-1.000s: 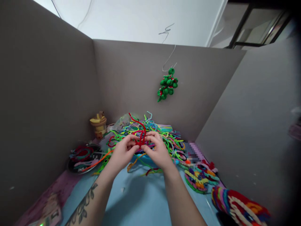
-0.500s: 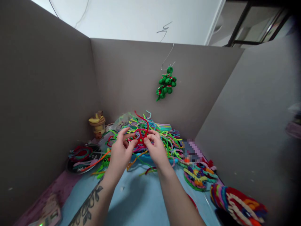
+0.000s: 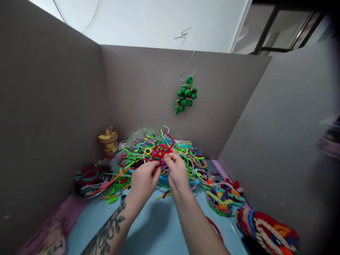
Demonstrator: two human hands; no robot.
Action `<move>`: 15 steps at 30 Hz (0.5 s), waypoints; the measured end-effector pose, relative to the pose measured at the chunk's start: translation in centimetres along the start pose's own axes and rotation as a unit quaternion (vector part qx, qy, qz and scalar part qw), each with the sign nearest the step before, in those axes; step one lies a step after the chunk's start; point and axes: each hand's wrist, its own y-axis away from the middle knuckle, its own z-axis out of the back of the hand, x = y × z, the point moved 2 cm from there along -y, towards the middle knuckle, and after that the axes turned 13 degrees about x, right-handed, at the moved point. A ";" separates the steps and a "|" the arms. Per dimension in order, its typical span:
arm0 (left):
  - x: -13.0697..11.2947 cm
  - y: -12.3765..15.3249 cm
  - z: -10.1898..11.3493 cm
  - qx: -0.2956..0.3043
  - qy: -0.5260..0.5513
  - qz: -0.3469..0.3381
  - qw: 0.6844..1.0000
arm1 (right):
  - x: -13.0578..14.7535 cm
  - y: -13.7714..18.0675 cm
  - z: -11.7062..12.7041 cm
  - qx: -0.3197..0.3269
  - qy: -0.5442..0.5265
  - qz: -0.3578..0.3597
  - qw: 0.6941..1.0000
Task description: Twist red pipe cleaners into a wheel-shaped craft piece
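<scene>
A red pipe-cleaner piece (image 3: 158, 152), looped like a round web with one loose end curling up to the right, is held up between my hands. My left hand (image 3: 145, 180) is closed, thumb and finger pinching its lower edge. On the right side, my right hand (image 3: 177, 170) grips the piece between thumb and bent fingers. Behind both hands lies a tangled heap of many-coloured pipe cleaners (image 3: 190, 159) in a blue tray (image 3: 195, 183). The fingers partly cover the lower part of the red piece.
Grey partitions (image 3: 148, 81) enclose the table, which has a blue cover (image 3: 148, 230). A green ornament (image 3: 187, 94) hangs on a wire. At left stand a dark round tray (image 3: 79, 191) and a tan pot (image 3: 108, 141); colourful fuzzy pieces (image 3: 221, 202) lie at right.
My left hand has moved down and right, from the piece's left side to its lower edge, its fingers closing. The red loose end now curls further right and lower.
</scene>
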 end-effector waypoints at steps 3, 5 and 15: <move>0.1 0.0 -0.3 -0.007 -0.040 -0.021 0.999 | 0.2 0.0 0.1 -0.002 0.003 -0.005 1.000; 0.1 0.0 -0.5 -0.017 -0.073 -0.023 0.997 | 0.2 -0.1 0.2 0.000 0.010 -0.001 1.000; 0.4 -0.2 -0.2 -0.009 -0.067 -0.062 0.996 | 0.5 -0.4 0.7 0.031 0.045 0.019 0.998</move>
